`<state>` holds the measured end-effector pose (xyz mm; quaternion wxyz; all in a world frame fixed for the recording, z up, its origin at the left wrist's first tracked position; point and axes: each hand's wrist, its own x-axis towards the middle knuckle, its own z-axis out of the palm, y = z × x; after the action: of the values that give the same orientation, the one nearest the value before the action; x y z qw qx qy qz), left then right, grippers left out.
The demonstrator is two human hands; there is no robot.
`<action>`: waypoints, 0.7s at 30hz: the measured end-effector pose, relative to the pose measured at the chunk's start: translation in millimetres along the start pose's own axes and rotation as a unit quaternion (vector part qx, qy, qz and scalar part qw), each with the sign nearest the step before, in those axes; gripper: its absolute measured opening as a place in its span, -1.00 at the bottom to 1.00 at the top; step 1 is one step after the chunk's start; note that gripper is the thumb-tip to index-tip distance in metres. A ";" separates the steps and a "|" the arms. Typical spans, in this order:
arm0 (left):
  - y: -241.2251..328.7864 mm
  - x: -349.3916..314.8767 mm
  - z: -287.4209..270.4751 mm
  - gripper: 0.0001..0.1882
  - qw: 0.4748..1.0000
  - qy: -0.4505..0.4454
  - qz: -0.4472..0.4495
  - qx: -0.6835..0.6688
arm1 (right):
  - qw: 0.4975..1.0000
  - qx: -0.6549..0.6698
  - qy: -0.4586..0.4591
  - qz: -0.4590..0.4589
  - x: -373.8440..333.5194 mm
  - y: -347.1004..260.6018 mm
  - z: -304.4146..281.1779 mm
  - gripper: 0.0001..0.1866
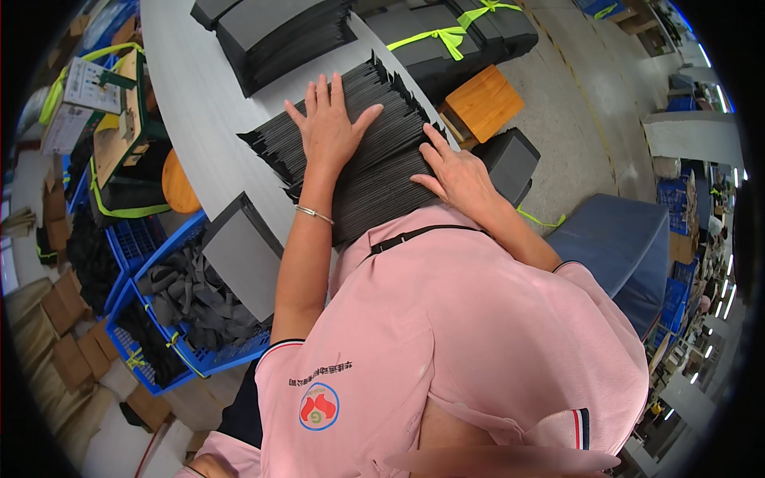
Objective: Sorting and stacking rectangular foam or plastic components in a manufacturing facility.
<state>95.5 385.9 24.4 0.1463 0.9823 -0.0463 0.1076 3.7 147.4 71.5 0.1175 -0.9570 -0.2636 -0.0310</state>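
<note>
A long row of thin black sheets (378, 187), packed on edge with uneven sides, lies on the pale grey table in front of me. My left hand (327, 131) rests flat across its top with fingers and thumb spread. At the row's right side is my right hand (460, 179), fingers stretched along the edge and thumb apart, touching the sheets. Neither hand is closed around anything. Farther off on the table sits another stack of dark grey sheets (271, 40). A grey flat sheet (243, 259) leans at the table's left edge, beside my left forearm.
Blue crates (199, 354) at the left hold dark grey cut pieces (195, 291). Right of the table are black bundles tied with yellow-green strips (446, 38), a wooden stool (486, 103) and a large blue covered block (613, 247). The grey table (187, 119) curves along the left.
</note>
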 end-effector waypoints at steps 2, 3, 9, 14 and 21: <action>-0.6 0.0 0.6 0.07 1.000 0.007 0.002 -0.007 | 0.999 -0.042 0.006 -0.008 -1.5 -2.1 0.9 -0.44; -0.8 -0.1 0.8 0.07 1.000 0.007 0.001 -0.007 | 0.999 -0.042 0.006 -0.009 -2.3 -3.2 1.0 -0.44; -0.5 -0.3 -0.1 0.06 1.000 0.012 0.004 -0.008 | 0.997 -0.077 0.021 -0.002 -4.2 -7.6 3.4 -0.43; -1.1 -0.5 0.8 0.06 1.000 0.015 0.003 -0.008 | 0.996 -0.070 0.049 -0.002 3.0 -9.3 1.6 -0.31; 0.5 -0.6 -0.3 0.06 1.000 0.017 0.005 -0.006 | 0.996 -0.091 0.023 0.007 9.9 -9.5 2.9 -0.24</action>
<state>94.9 385.6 24.7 0.1526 0.9791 -0.0491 0.1249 7.3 160.9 71.8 0.0362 -0.9644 -0.2504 -0.0765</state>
